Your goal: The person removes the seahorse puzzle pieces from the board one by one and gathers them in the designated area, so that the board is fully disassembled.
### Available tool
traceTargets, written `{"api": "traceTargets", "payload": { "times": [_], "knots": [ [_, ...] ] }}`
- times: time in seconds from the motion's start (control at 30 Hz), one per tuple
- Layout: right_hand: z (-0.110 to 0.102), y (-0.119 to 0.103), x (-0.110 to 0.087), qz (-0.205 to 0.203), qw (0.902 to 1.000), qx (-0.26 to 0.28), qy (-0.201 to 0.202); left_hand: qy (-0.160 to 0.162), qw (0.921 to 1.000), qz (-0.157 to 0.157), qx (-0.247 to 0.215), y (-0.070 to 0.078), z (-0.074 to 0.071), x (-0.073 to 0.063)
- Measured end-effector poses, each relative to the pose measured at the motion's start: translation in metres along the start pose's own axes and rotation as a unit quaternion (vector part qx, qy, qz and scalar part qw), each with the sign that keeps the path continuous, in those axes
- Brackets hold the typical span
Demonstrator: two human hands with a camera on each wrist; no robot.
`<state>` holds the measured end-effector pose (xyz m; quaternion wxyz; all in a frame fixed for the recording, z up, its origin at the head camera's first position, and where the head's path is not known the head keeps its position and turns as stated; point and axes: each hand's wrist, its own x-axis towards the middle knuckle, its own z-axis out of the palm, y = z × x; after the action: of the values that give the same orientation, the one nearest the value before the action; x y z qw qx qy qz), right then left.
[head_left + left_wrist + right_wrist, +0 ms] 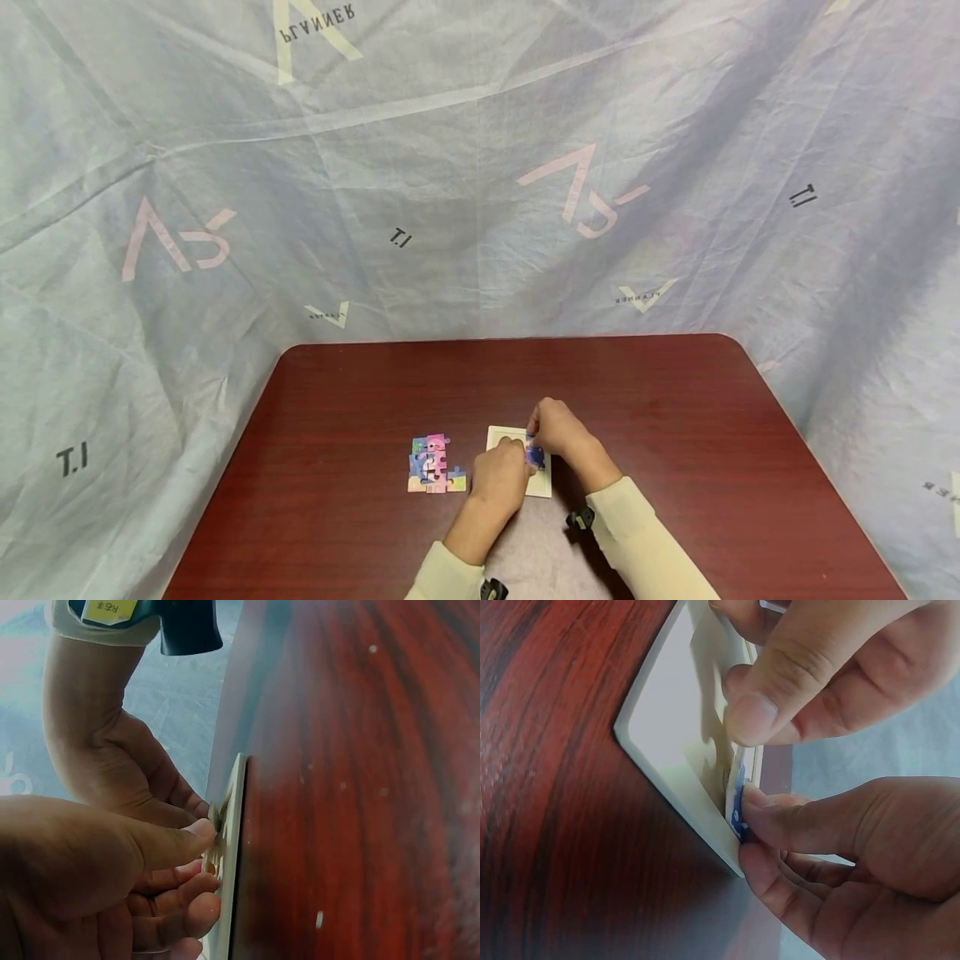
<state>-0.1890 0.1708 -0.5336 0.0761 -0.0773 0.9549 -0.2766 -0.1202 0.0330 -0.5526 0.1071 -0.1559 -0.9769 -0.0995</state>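
Both hands work close together over a shallow cream puzzle tray (539,487). My left hand (501,475) is at the tray's near left; in the left wrist view its thumb and fingers pinch a thin jigsaw piece (209,862). At the far right corner, my right hand (558,429) pinches the edge of a blue-printed jigsaw piece (737,810) between thumb and fingers. Blue print (535,457) also shows between the hands in the head view. The fingers hide much of the pieces, and I cannot tell if both hands hold one joined section.
Left of the tray lies a partly joined group of colourful jigsaw pieces (427,467) in pink, blue and yellow. The dark red wooden table (675,417) reaches back to a hanging grey cloth (450,167) with printed marks. Small cameras (580,519) are strapped to the wrists.
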Motion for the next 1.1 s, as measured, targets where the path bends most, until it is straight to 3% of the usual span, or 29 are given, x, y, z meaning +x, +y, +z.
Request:
{"api": "traceTargets", "payload": {
  "times": [0.5, 0.87, 1.1],
  "knots": [
    [0.001, 0.000, 0.001, -0.005, 0.9999, -0.012, 0.002, -0.034, 0.9982, -0.003, -0.049, -0.005, -0.007, -0.003],
    [0.003, 0.002, -0.001, -0.012, 0.9999, 0.004, 0.007, -0.030, 0.9970, -0.002, -0.071, -0.010, -0.007, -0.008],
    [0.003, 0.003, 0.000, -0.007, 1.0000, 0.004, 0.005, -0.039, 0.9958, 0.020, -0.081, -0.015, -0.005, -0.011]
  ]
}}
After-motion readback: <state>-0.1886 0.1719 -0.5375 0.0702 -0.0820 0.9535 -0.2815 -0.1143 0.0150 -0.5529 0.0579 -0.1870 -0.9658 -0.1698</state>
